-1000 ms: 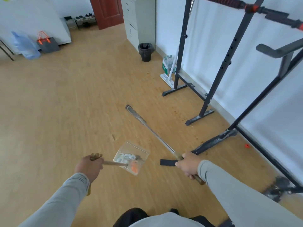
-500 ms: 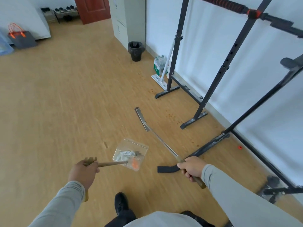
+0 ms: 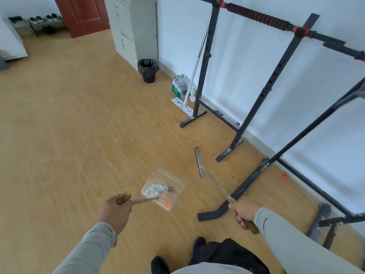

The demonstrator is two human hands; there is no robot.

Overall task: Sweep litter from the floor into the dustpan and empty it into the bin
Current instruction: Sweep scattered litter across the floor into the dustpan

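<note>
head | left grip (image 3: 115,211): holds dustpan (image 3: 163,189) | right grip (image 3: 244,213): holds broom (image 3: 214,183)

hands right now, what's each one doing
Left hand: closed on the handle of the clear dustpan, which holds litter.
Right hand: closed on the handle of the broom.

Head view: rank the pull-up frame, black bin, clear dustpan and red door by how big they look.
1. Pull-up frame, by far the largest.
2. Red door, cropped by the picture's top edge.
3. Clear dustpan, though nearness inflates it.
4. Black bin, farther away; the last two are close, so unsure.
</note>
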